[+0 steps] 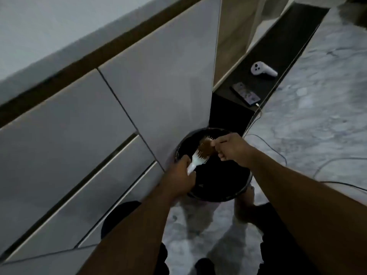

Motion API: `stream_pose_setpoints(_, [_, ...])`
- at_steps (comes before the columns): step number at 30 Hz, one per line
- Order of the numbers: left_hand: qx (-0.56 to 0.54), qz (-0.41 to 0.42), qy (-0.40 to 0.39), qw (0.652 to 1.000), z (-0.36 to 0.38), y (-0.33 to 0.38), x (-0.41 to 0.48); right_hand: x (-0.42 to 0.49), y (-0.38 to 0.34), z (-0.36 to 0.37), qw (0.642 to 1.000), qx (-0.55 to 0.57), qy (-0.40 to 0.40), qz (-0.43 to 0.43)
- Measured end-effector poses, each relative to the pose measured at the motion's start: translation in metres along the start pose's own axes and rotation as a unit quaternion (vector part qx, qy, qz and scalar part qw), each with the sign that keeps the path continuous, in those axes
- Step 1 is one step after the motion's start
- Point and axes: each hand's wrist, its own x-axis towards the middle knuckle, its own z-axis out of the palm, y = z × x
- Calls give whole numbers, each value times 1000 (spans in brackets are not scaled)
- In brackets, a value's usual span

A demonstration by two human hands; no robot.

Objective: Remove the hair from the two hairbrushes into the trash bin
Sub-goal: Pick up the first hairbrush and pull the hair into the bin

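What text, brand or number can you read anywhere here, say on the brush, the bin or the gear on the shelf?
None is readable.
Hairbrush: no marking visible.
Trash bin: plain black, no label visible.
Phone: screen lit but too blurred to read.
White controller: no legible marking.

Left grip (179, 173) closed around handle, right grip (230, 148) pinching, arms extended

Head view, steeply downward (tilted), close overhead
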Motion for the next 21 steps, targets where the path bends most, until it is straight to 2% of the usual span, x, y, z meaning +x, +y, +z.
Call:
stream_pose_setpoints(4, [-1,4,-25,1000,33,-27,30,45,38,13,1000,-9,11,16])
stream_pose_setpoints(9, [-2,1,-43,999,65,-48,47,71,78,45,997,63,-17,31])
stream_pose_setpoints(13, [-12,-16,-41,999,86,-60,51,89,101,61,996,85,33,23])
stream_pose_setpoints(16, [9,-26,-44,999,96,-62,52,100,114,60,996,43,69,30])
stream_pose_setpoints(21, [60,-43,-63,995,105,-63,51,101,115,50,997,-69,20,12])
